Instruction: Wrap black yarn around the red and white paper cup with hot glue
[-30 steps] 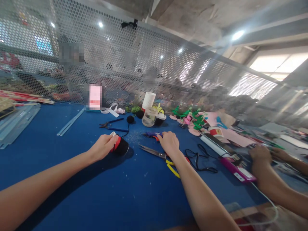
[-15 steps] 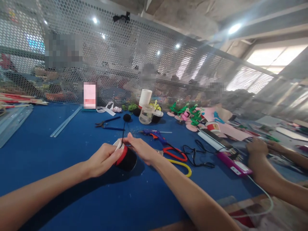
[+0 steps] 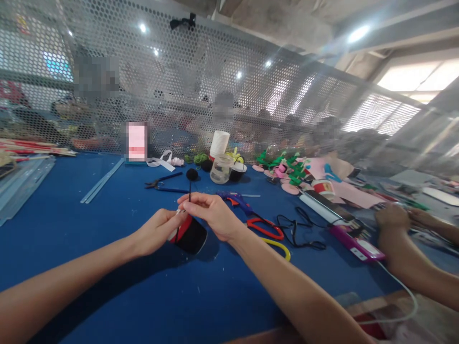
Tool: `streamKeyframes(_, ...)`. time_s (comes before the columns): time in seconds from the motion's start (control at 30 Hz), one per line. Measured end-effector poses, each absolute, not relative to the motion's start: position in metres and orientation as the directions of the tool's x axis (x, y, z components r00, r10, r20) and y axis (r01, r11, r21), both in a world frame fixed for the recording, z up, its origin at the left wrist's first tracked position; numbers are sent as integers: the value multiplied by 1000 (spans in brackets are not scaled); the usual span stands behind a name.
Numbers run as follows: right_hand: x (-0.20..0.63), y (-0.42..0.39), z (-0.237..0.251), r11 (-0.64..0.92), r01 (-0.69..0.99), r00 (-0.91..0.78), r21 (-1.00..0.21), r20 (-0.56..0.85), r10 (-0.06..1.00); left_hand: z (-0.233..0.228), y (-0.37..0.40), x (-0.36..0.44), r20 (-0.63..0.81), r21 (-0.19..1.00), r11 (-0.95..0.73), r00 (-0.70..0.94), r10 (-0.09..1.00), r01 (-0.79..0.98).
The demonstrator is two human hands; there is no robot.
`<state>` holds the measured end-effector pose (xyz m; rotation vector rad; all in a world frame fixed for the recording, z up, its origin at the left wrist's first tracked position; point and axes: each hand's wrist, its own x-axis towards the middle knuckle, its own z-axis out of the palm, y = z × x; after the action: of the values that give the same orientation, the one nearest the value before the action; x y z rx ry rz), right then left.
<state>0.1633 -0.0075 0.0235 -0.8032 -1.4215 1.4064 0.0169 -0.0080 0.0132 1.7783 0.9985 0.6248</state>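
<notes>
My left hand [image 3: 158,232] holds a small black and red paper cup [image 3: 190,235] tilted on its side over the blue table [image 3: 107,229]. My right hand [image 3: 213,213] sits just above the cup and pinches a thin black stem that rises to a black pompom [image 3: 192,174]. Red and yellow handled scissors [image 3: 267,234] lie on the table just right of my right hand, next to a blue glue gun [image 3: 234,199].
Pliers [image 3: 161,184], a clear jar [image 3: 220,171], a stack of white cups [image 3: 220,143], green and pink craft pieces [image 3: 287,174], a black cord [image 3: 299,229] and a magenta device [image 3: 356,243] lie around. Another person's hands [image 3: 394,217] work at right. A perforated metal screen [image 3: 215,86] stands behind.
My right hand left the scissors and glue gun, moved left to the cup and took hold of the pompom stem. The cup has lifted slightly toward me.
</notes>
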Motion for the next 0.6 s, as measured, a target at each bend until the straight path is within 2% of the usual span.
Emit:
streamKeyframes(0.1,165,-9,20,209,-91,-189,-974,223,956,15,-5,18,-96,951,-66,489,867,303)
streamKeyframes(0.2,168,-11,18,280,-12,-116,-960,280,953,16,-3,19,-135,964,13,448,884,265)
streamKeyframes(0.43,173,-14,17,375,132,-100,-917,364,926,13,-2,21,-202,965,113,391,898,238)
streamKeyframes(0.6,175,-11,16,396,196,-89,-897,386,918,12,-3,22,-197,962,102,389,900,252)
